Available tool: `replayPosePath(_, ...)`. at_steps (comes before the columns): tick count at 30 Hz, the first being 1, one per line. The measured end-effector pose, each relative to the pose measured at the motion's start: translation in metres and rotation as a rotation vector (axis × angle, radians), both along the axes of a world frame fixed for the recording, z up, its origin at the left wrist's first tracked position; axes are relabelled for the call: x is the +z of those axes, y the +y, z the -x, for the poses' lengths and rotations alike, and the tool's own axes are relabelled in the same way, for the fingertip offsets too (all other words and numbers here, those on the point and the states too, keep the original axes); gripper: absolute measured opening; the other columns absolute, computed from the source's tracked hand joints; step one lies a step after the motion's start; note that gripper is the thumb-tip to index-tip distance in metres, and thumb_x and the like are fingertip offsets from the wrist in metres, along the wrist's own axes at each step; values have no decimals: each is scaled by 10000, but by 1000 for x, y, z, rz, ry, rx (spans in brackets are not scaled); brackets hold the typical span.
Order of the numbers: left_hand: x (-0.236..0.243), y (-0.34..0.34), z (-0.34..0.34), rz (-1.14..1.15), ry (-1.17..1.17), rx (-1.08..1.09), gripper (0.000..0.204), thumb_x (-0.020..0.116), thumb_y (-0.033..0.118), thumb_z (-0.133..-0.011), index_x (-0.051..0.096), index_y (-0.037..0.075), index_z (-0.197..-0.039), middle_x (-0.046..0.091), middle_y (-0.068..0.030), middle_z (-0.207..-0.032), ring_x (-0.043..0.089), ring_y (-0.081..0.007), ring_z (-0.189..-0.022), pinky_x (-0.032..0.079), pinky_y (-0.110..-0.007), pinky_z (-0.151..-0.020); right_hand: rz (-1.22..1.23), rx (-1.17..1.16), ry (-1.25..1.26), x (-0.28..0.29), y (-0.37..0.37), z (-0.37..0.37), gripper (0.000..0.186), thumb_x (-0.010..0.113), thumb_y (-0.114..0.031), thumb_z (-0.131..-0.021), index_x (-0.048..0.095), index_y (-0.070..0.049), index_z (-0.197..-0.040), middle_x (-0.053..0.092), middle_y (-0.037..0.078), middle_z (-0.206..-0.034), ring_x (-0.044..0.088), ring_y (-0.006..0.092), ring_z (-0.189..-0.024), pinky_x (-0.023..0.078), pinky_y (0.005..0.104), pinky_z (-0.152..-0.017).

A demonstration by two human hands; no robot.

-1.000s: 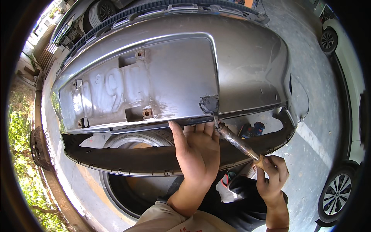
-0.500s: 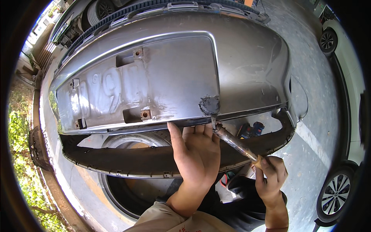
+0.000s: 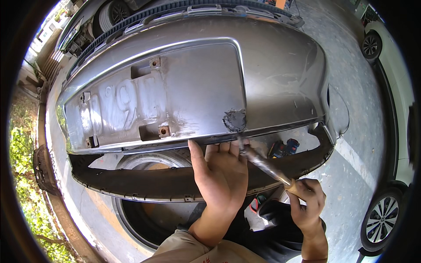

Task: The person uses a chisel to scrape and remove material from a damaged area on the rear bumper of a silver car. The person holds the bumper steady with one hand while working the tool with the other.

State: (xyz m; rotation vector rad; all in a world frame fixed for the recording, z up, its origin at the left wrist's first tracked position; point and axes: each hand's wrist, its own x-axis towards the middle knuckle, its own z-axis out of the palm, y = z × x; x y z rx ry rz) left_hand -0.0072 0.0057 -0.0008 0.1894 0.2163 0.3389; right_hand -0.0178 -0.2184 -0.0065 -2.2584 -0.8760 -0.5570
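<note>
Above the left fingers [image 3: 211, 153], the bumper [image 3: 280, 74] is metallic grey, with whitish cloudy marks and some rusty brown stains. Just above these fingers, the patch [image 3: 235, 120] is dark grey with blackish border. The tool [image 3: 265, 165] is silvery, darker near the left fingers; its handle [image 3: 297, 189], at the right fingers [image 3: 315, 187], is yellowish tan. Rightward of the left fingers, the drill [image 3: 291, 147] is black and blue.
</note>
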Motion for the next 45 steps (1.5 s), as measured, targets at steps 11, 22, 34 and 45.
replayPosePath(11, -5, 1, 1, 28, -16, -10, 624, 515, 644, -1022, 580, 107, -1331, 656, -27, -1317, 543, -207, -1287, 290, -425, -1191, -410, 117, 864, 8, -13, 1, 338, 650, -165, -1037, 635, 86, -1263, 731, 108, -875, 647, 123, -652, 523, 249, -584)
replayPosePath(22, -5, 2, 2, 62, -43, -26, 623, 504, 650, -1022, 588, 103, -1309, 673, -32, -1261, 565, -209, -1214, 334, -420, -1152, -180, 50, 586, 2, -12, -1, 384, 778, -91, -898, 654, 71, -1224, 744, 202, -1000, 747, 315, -843, 580, 343, -756)
replayPosePath(34, -4, 1, 1, 67, -49, -25, 621, 485, 647, -1029, 580, 119, -1342, 647, -34, -1332, 533, -218, -1276, 305, -429, -1166, -158, 64, 481, 5, -6, -3, 394, 778, -80, -896, 658, 68, -1240, 746, 201, -989, 746, 313, -830, 582, 348, -754)
replayPosePath(45, 6, -1, -1, 120, -7, 6, 572, 491, 600, -1046, 630, 75, -1228, 681, -63, -1220, 557, -223, -1210, 297, -435, -1159, -165, 71, 434, 3, -6, -4, 405, 783, -58, -882, 659, 72, -1245, 753, 202, -985, 751, 306, -833, 585, 348, -757)
